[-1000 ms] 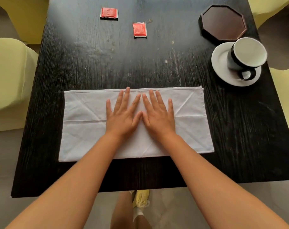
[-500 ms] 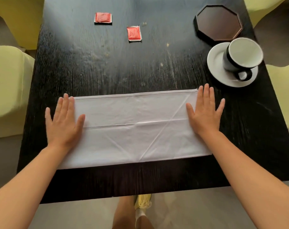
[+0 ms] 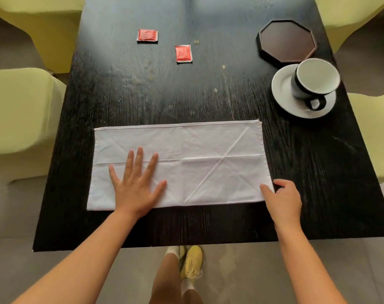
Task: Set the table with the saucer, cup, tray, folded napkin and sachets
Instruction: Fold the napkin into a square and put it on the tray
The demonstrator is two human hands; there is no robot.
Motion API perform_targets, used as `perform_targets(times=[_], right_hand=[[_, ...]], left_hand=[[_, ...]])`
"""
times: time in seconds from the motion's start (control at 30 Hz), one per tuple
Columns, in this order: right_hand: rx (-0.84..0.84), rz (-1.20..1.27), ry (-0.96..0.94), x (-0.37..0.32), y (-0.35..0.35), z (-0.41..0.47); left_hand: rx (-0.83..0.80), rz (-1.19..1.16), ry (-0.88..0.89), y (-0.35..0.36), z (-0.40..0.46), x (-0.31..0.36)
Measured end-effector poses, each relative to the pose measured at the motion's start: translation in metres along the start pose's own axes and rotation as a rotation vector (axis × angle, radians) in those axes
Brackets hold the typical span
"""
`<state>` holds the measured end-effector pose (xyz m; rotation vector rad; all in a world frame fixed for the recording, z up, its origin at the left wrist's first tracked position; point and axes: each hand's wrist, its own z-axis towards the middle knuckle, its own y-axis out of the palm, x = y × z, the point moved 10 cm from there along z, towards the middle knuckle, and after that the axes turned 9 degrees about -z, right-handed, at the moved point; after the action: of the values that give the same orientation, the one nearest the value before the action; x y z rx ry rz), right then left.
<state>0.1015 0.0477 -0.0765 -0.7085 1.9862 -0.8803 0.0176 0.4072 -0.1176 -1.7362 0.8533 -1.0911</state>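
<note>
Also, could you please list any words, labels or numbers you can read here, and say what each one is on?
No text can be read.
The two red sachets may carry print, but it is too small and blurred.
The cup, saucer, tray and napkin show none.

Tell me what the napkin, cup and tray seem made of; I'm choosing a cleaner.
The napkin looks like woven white cloth, probably cotton: matte, with sharp fold creases and a hemmed edge. The cup seems glazed ceramic, black outside and white inside, with a smooth sheen. The tray is dark and octagonal with a raised rim, semi-matte; wood, lacquer or plastic cannot be told apart.
</note>
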Motion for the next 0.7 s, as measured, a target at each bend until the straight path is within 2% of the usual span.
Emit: perform_targets(times=[0.17,0.27,0.43,0.6,0.63,0.7], right_hand=[[-0.175,0.298,0.186,0.018,0.008,-0.001],[-0.2,0.339,0.206,0.018,0.008,-0.007],[-0.102,0.441,0.046,-0.01,-0.008,-0.018],[-0.025,0.468,-0.196,-0.073,-0.019,-0.047],[-0.017,0.465,-0.245,-0.088,-0.017,-0.054],[-0.011,0.419,-0.335,-0.114,-0.006,-0.071]], left_hand=[[0.004,-0.032,-0.003,0.0,0.001,0.001],[0.017,-0.024,-0.001,-0.001,0.001,0.001],[0.009,-0.004,-0.015,0.002,0.001,-0.001],[-0.034,-0.026,-0.028,0.0,0.003,0.001],[-0.017,-0.113,-0.056,-0.006,0.003,0.002],[0.115,-0.487,-0.147,-0.032,0.01,0.006]])
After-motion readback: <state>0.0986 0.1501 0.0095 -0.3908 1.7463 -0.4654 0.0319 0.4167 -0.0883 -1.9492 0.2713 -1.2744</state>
